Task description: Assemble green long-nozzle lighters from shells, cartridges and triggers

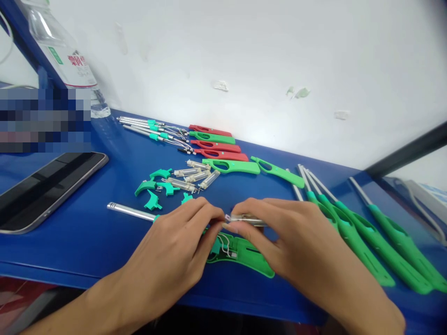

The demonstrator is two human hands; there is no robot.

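Thumb and fingers of my right hand [296, 237] grip a clear lighter fuel tank [246, 219], held level with its small pale tip to the left. My left hand [181, 237] pinches close by that tip; what its fingertips hold is hidden. Beneath both hands lies an opened green lighter handle half [256, 256], hollow side up. White wires and a teal trigger [216, 245] sit inside it. A metal lighter tube [131, 211] sticks out to the left, its inner end behind my left hand.
Behind my hands lie loose fuel tanks [182, 185], teal triggers [152, 200], wired metal tubes [139, 128], and red and green handle shells [221, 153]. Several assembled green lighters [370, 242] rest at right. A phone [52, 190] and a water bottle [66, 60] stand left; a white wall [265, 56] backs the blue table.
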